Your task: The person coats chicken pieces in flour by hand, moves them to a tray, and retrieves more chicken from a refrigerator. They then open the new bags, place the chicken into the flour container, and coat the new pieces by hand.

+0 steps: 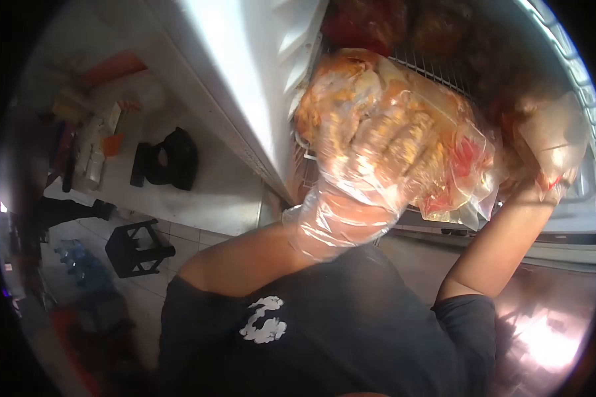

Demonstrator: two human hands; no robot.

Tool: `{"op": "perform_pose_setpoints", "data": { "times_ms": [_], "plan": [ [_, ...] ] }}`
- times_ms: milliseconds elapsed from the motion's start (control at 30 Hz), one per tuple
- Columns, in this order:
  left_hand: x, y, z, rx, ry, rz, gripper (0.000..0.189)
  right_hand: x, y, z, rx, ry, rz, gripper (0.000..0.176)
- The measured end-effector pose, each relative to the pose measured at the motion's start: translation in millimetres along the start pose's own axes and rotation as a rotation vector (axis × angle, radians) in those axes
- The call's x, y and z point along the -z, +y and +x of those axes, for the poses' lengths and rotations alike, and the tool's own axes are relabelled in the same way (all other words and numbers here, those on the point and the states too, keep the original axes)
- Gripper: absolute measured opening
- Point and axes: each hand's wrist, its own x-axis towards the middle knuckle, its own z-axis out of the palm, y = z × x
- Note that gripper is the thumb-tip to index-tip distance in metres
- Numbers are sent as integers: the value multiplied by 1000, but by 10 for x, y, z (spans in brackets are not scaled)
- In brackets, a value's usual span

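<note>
My left hand [371, 165] wears a clear plastic glove with orange sauce smeared over the fingers. Its fingers curve over a clear plastic bag of marinated meat [351, 79], gripping it at the opening of a refrigerator. The bag's loose, crumpled end [470, 165], with red patches, hangs toward the right. Beyond that end is my right hand [543, 139], also in clear plastic, raised at the refrigerator's right side. Shadow and blur hide its fingers, so what it holds cannot be made out.
Behind the bag runs a white wire rack [430, 69], with a red bagged item [364, 23] farther in. The open refrigerator door [225, 73] stands to the left. Past it are a counter [212, 192] with a black object [169, 159], a black stool [139, 248] and blue-tinted bottles [79, 261].
</note>
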Motion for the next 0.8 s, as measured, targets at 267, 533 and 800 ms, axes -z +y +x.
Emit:
{"op": "perform_pose_setpoints", "data": {
  "times_ms": [267,533,800],
  "plan": [
    [17,-4,95,-10,-23,-84,58,26,-8,-324,60,84,166,26],
    [-34,-281,660,141,18,-225,61,67,59,-767,102,185,421,24],
    [-647,-1172,1662,467,73,-173,65,42,162,-952,66,257,624,21]
  ]
}}
